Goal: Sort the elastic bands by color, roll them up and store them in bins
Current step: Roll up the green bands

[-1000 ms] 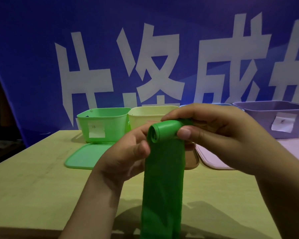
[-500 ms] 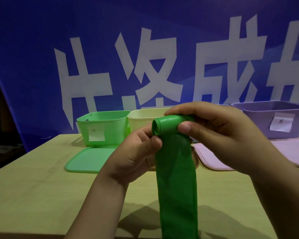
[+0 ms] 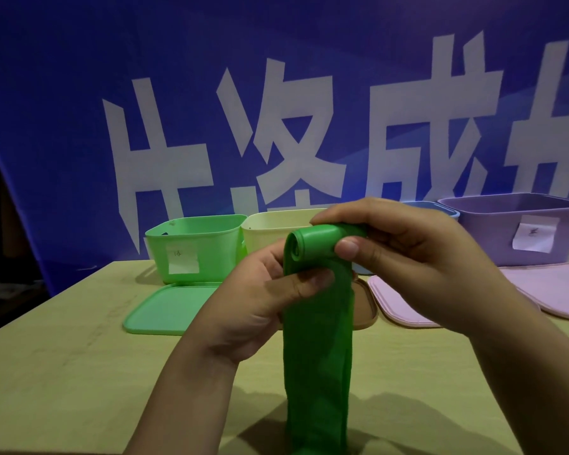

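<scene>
A green elastic band (image 3: 317,356) hangs in front of me, its top end wound into a small roll and its long tail dropping past the frame's lower edge. My right hand (image 3: 408,264) pinches the roll between thumb and fingers from the right. My left hand (image 3: 263,300) holds the band just under the roll, thumb pressed across its front. Behind my hands a green bin (image 3: 194,244) with a white label stands at the table's back, beside a cream bin (image 3: 270,228), a blue bin (image 3: 440,211) mostly hidden, and a purple bin (image 3: 513,231).
A green lid (image 3: 168,310) lies flat in front of the green bin. A tan lid (image 3: 363,307) and pink lids (image 3: 404,300) lie before the other bins. The wooden table (image 3: 63,372) meets a blue banner with white characters behind.
The roll has grown slightly as both hands turned it. My left thumb has shifted from beside the roll to across the band's front. The hanging tail swung a little to the right.
</scene>
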Tool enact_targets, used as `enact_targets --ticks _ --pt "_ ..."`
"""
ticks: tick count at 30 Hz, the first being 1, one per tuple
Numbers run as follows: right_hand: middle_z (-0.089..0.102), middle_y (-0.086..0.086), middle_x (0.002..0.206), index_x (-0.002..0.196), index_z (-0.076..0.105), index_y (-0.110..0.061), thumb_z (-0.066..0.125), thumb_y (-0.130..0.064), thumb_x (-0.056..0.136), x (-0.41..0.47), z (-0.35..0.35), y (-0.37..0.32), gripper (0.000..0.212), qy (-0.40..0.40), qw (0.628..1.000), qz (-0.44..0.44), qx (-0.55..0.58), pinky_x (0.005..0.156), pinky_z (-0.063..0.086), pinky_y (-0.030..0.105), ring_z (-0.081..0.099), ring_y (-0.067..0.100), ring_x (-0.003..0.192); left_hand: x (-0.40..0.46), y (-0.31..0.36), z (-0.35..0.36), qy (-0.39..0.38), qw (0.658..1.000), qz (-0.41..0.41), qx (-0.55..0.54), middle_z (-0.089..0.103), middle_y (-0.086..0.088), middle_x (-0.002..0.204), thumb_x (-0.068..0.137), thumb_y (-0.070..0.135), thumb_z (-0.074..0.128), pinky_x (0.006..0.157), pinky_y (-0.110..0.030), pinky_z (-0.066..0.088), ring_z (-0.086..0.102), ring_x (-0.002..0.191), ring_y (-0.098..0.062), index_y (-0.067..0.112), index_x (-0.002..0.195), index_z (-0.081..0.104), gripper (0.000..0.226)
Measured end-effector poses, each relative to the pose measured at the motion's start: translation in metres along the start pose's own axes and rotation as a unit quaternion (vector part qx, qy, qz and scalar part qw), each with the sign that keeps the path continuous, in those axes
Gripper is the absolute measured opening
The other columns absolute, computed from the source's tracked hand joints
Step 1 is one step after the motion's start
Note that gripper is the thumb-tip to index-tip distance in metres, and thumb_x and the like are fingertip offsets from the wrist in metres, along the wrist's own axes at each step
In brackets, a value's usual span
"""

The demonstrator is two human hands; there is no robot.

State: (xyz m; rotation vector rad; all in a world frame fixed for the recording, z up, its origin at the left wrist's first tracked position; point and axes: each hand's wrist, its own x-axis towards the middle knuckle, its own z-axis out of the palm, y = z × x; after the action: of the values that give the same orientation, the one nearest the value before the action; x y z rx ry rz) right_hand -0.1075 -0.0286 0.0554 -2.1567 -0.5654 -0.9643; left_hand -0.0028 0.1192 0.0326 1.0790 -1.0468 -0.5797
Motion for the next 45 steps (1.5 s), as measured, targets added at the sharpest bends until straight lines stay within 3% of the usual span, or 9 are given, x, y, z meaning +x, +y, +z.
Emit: enact_targets --ticks 3,9,16,22,27,29,35,39,45 --pt "0.064 -0.014 0.105 0.117 0.054 -0.033 0.051 -0.033 0.085 -0.002 0.002 0.002 0.032 0.019 0.999 -0.007 -0.032 0.083 0.052 0.017 0.060 0.005 0.104 -0.001 0.004 0.008 0.042 0.999 0.010 0.026 0.074 -0.002 0.082 0.062 0.005 0.076 0.061 -0.024 0.055 0.070 0.078 -0.014 0.018 0.085 0.075 0.027" --pt "0.062 -0.018 0.103 0.116 0.058 -0.028 0.051 -0.031 0.087 -0.009 0.011 0.004 0.030 0.090 0.991 -0.039 -0.091 0.078 0.051 0.016 0.059 0.003 0.097 -0.005 0.008 0.016 0.091 0.989 0.034 0.109 0.074 -0.001 0.084 0.062 0.008 0.067 0.065 -0.020 0.054 0.071 0.081 -0.013 0.014 0.096 0.067 0.034" --pt "0.061 -0.020 0.105 0.118 0.057 -0.030 0.051 -0.030 0.087 -0.007 0.011 0.004 0.031 0.095 0.990 -0.049 -0.095 0.077 0.051 0.019 0.058 0.002 0.098 -0.008 0.008 0.022 0.117 0.986 -0.009 0.115 0.074 -0.002 0.072 0.057 0.019 0.068 0.057 -0.018 0.054 0.071 0.069 -0.010 0.017 0.071 0.076 0.016" --pt "0.060 -0.014 0.102 0.114 0.060 -0.020 0.051 -0.027 0.087 -0.003 0.019 0.009 0.030 0.132 0.977 -0.064 -0.152 0.083 0.049 0.014 0.057 0.001 0.097 -0.009 -0.004 0.030 0.210 0.960 0.036 0.183 0.075 0.002 0.074 0.056 0.041 0.067 0.070 -0.035 0.057 0.071 0.073 -0.014 0.028 0.073 0.075 0.024" --pt "0.059 -0.012 0.103 0.111 0.064 -0.013 0.054 -0.020 0.086 -0.009 0.025 0.006 0.028 0.166 0.964 -0.082 -0.192 0.089 0.044 0.009 0.056 0.001 0.099 -0.014 -0.003 0.031 0.186 0.958 0.064 0.208 0.074 -0.003 0.072 0.059 0.045 0.067 0.065 -0.038 0.059 0.072 0.070 -0.019 0.021 0.077 0.073 0.031" --pt "0.058 -0.011 0.104 0.111 0.064 -0.011 0.054 -0.017 0.086 -0.012 0.029 0.003 0.028 0.175 0.958 -0.094 -0.208 0.092 0.042 0.009 0.055 0.002 0.102 -0.017 -0.001 0.031 0.173 0.956 0.079 0.224 0.074 0.000 0.072 0.064 0.044 0.066 0.064 -0.030 0.058 0.071 0.070 -0.015 0.023 0.079 0.073 0.027" --pt "0.065 -0.002 0.107 0.111 0.066 -0.011 0.056 -0.015 0.086 -0.023 0.031 -0.002 0.027 0.146 0.959 -0.113 -0.216 0.092 0.047 0.017 0.059 0.009 0.103 -0.026 -0.005 0.033 0.176 0.959 0.090 0.203 0.070 0.006 0.062 0.053 0.075 0.059 0.052 -0.015 0.049 0.066 0.059 -0.004 0.031 0.069 0.072 0.048" --pt "0.064 -0.005 0.107 0.112 0.063 -0.019 0.057 -0.017 0.085 -0.020 0.025 -0.005 0.027 0.099 0.974 -0.098 -0.179 0.091 0.045 0.013 0.058 0.005 0.104 -0.029 -0.002 0.041 0.197 0.969 0.076 0.130 0.070 0.002 0.059 0.054 0.056 0.057 0.048 -0.017 0.050 0.067 0.055 -0.007 0.027 0.064 0.073 0.035" --pt "0.063 -0.019 0.112 0.115 0.060 -0.039 0.052 -0.039 0.087 -0.014 0.007 -0.013 0.029 -0.004 0.999 0.047 0.008 0.087 0.049 0.015 0.056 0.001 0.111 -0.030 0.003 0.039 0.194 0.970 0.065 0.128 0.074 0.004 0.071 0.053 0.053 0.058 0.054 -0.021 0.055 0.071 0.066 -0.009 0.035 0.074 0.073 0.031"
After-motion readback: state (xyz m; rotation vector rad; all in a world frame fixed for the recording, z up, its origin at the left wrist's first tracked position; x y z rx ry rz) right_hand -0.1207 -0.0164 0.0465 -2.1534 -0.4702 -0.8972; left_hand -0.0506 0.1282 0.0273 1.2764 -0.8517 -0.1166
